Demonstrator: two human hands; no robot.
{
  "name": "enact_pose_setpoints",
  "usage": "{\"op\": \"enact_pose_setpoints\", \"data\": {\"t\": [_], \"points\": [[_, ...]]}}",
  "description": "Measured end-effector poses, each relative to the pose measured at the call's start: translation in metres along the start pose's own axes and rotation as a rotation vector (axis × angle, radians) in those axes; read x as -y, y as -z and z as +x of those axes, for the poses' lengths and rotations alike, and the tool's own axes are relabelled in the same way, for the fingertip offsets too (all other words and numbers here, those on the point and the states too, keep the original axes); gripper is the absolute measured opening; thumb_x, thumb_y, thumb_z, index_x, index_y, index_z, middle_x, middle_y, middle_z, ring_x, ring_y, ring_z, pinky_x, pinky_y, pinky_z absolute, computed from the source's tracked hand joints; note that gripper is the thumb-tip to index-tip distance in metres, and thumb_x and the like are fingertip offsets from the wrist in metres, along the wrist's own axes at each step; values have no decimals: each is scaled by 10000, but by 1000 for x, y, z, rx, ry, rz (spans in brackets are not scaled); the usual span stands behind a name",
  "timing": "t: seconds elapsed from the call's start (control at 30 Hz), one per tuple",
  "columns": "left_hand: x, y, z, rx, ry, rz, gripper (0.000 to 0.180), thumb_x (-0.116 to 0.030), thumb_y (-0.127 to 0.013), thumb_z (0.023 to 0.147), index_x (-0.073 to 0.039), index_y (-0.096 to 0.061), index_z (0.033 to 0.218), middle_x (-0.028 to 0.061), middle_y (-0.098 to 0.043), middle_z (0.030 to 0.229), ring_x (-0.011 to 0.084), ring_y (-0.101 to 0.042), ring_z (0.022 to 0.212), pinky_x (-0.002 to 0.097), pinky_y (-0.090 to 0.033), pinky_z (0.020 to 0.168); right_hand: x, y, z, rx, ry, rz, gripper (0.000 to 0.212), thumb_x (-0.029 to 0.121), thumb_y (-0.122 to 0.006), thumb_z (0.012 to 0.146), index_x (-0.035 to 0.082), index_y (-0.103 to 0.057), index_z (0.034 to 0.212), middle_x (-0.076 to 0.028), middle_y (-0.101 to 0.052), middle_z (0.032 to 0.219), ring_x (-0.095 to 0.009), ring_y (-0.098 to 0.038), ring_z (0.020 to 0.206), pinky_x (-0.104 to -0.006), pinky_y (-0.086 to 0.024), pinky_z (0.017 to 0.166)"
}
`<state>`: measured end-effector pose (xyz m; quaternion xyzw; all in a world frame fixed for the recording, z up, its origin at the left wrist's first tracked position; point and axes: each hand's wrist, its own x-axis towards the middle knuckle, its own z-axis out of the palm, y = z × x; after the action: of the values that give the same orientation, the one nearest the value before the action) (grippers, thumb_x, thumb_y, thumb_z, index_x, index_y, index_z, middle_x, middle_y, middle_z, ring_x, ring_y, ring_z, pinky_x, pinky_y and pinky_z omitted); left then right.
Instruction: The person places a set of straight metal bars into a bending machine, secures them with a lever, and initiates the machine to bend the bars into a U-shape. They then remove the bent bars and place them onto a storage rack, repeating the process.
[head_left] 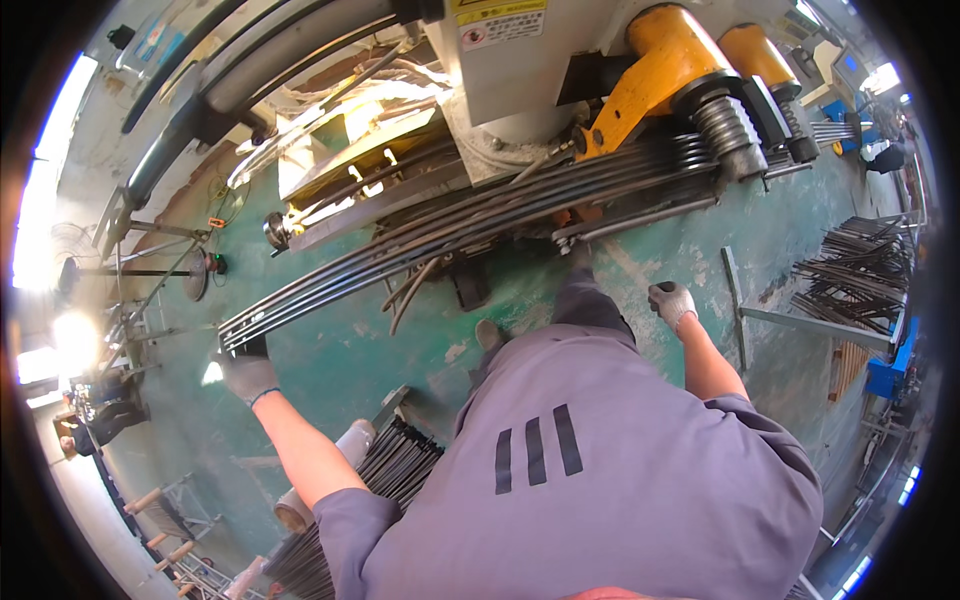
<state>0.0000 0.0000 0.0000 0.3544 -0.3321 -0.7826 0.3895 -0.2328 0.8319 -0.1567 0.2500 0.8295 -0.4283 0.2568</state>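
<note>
Green floor [340, 350], worn and patchy, spreads beneath my bars [450, 228], whose long axis slants from near left to far right, toward a coiled spring [722, 125] beside an orange arm [650, 85]. Slim, dark, smooth metal, they lie side by side and catch a bluish shine toward their left ends. My left hand [248, 377], in a pale glove, is at those ends; its fingers are partly hidden, so I cannot tell whether they pinch. My right hand [672, 303], gloved too, curls closed, well apart from the bars.
</note>
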Motion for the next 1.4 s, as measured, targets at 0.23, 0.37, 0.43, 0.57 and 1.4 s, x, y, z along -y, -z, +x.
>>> {"op": "enact_pose_setpoints", "data": {"t": [0.23,0.37,0.43,0.57,1.4], "points": [[130,-8,-77,-331,40,-156,714,-601,-405,1090,50,-599,1309,258,-607,1410,410,-555,1377,594,-493,1140,23,40,95,114,-38,-137,312,306,-723,971,6,-769,1041,-52,-742,822,-150,-675,713,-325,-532,685],[284,-57,-161,-55,476,-226,611,-516,-398,1107,6,-678,1257,192,-688,1352,401,-618,1299,567,-467,1146,14,60,156,178,-73,-270,274,292,-682,1016,33,-761,970,-27,-730,777,-149,-658,663,-343,-523,616],[353,-90,-184,-138,727,-462,552,-463,-421,1098,-25,-635,1357,164,-656,1421,373,-598,1322,542,-447,1162,35,78,175,166,-25,-283,250,273,-696,991,33,-767,985,-43,-741,800,-160,-673,689,-346,-533,640],[403,-171,-214,-89,748,-209,495,-416,-466,1092,-33,-634,1356,151,-673,1398,356,-625,1270,513,-476,1117,69,99,211,127,70,-242,223,236,-723,941,33,-778,1016,-75,-763,845,-183,-704,739,-350,-553,688],[311,-234,-222,633,491,-29,363,-359,-523,1105,-91,-668,1302,119,-716,1275,304,-664,1150,453,-523,1035,23,132,9,-360,262,235,319,191,-715,939,-44,-755,1151,-110,-778,926,-172,-723,834,-330,-569,790]]}}
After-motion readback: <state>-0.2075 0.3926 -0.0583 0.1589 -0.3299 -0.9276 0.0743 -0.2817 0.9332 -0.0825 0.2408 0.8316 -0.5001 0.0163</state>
